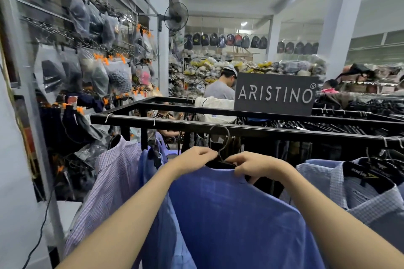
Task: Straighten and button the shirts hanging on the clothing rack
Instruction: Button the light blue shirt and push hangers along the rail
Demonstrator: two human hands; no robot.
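two hands (197, 157) (251, 162) pinch one blue shirt's (229, 214) collar, hanger (220, 148) hooked on rack (240, 129).

Two bare forearms reach into view from below, sleeveless to the frame's edge; the left hand (197, 156) and right hand (251, 162) wear no rings, watches, gloves or bracelets.
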